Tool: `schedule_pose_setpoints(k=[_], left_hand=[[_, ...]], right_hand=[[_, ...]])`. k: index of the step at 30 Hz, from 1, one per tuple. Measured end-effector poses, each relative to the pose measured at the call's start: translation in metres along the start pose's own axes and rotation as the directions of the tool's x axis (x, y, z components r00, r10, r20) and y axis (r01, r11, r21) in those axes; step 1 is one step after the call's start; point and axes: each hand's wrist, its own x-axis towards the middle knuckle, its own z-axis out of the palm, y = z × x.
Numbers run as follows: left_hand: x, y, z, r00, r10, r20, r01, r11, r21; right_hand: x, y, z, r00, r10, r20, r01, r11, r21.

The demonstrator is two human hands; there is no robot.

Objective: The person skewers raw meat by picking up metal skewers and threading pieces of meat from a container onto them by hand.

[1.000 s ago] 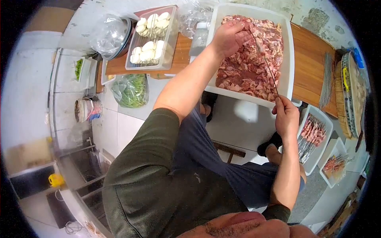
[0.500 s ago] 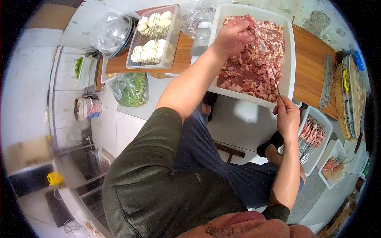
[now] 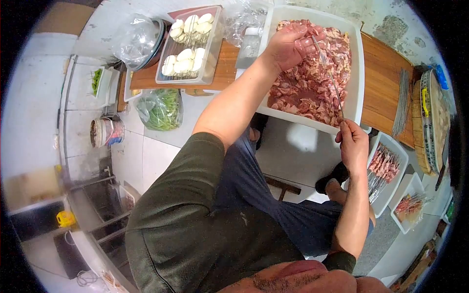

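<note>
My pinch, unchanged.
My right hand (image 3: 352, 141) holds one skewer (image 3: 336, 93); above one tub (image 3: 358, 73), my left hand's (image 3: 289, 48) hold is unclear.

The person wears a dark olive-green top (image 3: 210, 239) of plain, soft-looking cloth, with a small pale mark on its front and a seam line running near the shoulder. The left sleeve (image 3: 198, 163) is short and loose, its hem ending above the elbow; the right sleeve (image 3: 340, 262), equally dark, shows only in part. Below are slate-blue shorts (image 3: 246, 178) with soft creases, reaching about the knee. Forearms, left hand (image 3: 288, 48), right hand (image 3: 353, 146) and lower legs are bare. The footwear (image 3: 337, 171) is black.
</note>
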Motion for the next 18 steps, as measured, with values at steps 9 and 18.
schedule_pose_setpoints(k=[9,18], left_hand=[[0.005,-0.007,-0.009,0.998,0.052,-0.045,-0.053,0.998,-0.025],[0.008,-0.009,-0.014,0.975,0.193,-0.111,-0.173,0.971,0.166]], right_hand=[[-0.003,-0.007,-0.001,1.0,-0.022,-0.01,0.021,0.999,-0.035],[0.0,0.026,0.002,0.967,-0.213,-0.138,0.194,0.971,-0.141]])
